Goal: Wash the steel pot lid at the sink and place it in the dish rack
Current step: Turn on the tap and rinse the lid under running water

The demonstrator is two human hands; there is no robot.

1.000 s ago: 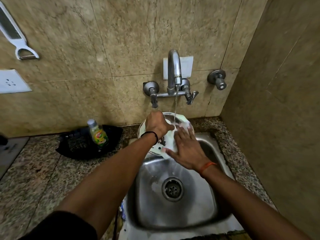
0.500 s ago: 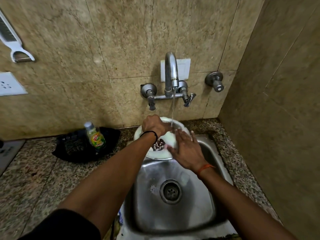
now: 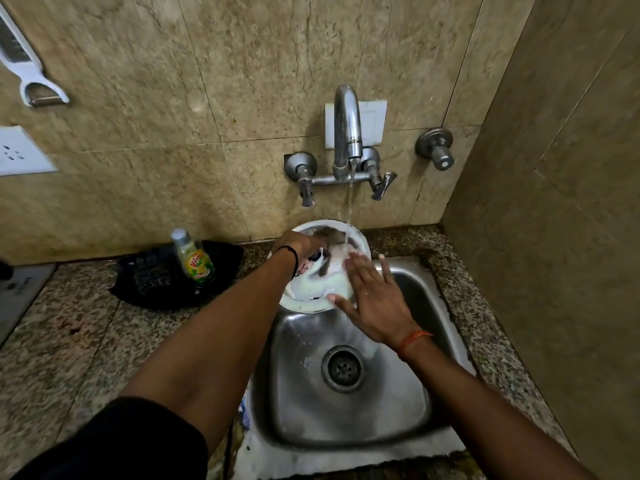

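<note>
A round steel pot lid [image 3: 313, 301], white with soap foam over much of its face, is held tilted above the far left corner of the square stainless steel sink [image 3: 349, 407], directly under the curved chrome wall tap [image 3: 346, 133]. A thin stream of water [image 3: 349, 209] runs from the spout and lands on the far part of the lid. The left hand [image 3: 301, 247], with a black band at the wrist, is closed around the lid near its dark knob at the centre; the fingers are partly hidden, so the exact hold is hard to read. The right hand [image 3: 375, 303], with an orange thread at the wrist, lies open and flat with its fingers spread against the right side of the foamy lid, gripping nothing. The round drain [image 3: 343, 368] sits in the middle of the sink basin, nearer than the lid. On the speckled granite counter [image 3: 69, 358] to the left, a small clear bottle of green dish liquid [image 3: 194, 259] stands upright on a black tray [image 3: 152, 285] against the wall. A white peeler [image 3: 31, 77] hangs high on the far left of the tan tiled wall, above a white socket plate [image 3: 20, 152].
</note>
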